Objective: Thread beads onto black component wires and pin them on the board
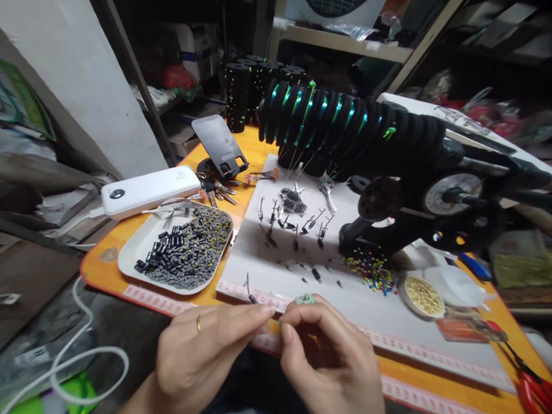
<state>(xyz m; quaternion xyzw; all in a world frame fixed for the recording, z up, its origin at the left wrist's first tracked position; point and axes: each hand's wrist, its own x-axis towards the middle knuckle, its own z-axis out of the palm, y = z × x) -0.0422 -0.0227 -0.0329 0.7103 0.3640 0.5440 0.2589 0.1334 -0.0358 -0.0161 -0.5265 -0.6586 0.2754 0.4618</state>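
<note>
My left hand (202,355) and my right hand (329,360) meet at the near edge of the orange table (242,145), both pinched together on a tiny piece between the fingertips that I cannot make out. A ring sits on the left hand. Just beyond the fingertips lies a white sheet (345,300) strewn with small black wired parts (293,223). A small green bit (305,299) lies by my right fingers. A white tray (136,247) of several small black and grey cylinders (186,252) stands to the left.
A black winding machine (395,175) with a row of green-marked spools spans the right. Coloured beads (371,271), a tin of yellow beads (421,295), red-handled pliers (535,382), a white power bank (150,190), keys (215,190) and a phone stand (220,146) surround the sheet.
</note>
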